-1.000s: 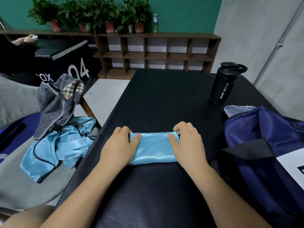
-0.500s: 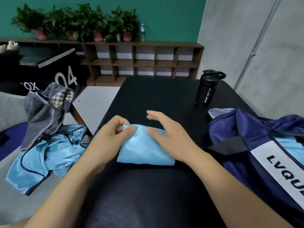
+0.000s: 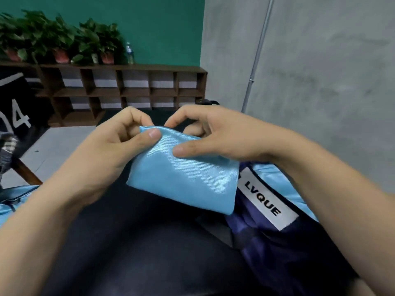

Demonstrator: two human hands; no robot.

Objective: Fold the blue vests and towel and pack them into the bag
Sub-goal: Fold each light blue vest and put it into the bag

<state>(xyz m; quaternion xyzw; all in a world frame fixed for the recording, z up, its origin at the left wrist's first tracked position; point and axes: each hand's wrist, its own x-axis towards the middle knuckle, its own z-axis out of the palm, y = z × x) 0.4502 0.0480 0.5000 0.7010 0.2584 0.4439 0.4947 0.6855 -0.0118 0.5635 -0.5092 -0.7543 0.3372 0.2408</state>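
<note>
A folded light-blue vest (image 3: 186, 178) is lifted off the black table (image 3: 132, 242), held by both hands. My left hand (image 3: 106, 150) pinches its far left corner between thumb and fingers. My right hand (image 3: 213, 135) grips its upper right edge, thumb on top and fingers behind. The navy bag (image 3: 277, 242) with a white LVQUE label lies at the right, just under the vest's right end. Light-blue fabric (image 3: 275, 178) shows inside the bag's opening. Another light-blue vest (image 3: 12, 199) lies unfolded at the left edge.
A grey striped garment (image 3: 6, 150) hangs over a chair at the far left. A wooden shelf unit (image 3: 128, 90) with potted plants stands against the green wall. A grey concrete wall runs along the right behind the bag.
The folded vest has been picked up from the table and carried right toward the bag. Both hands now grip it at its top edge, and the view has turned right.
</note>
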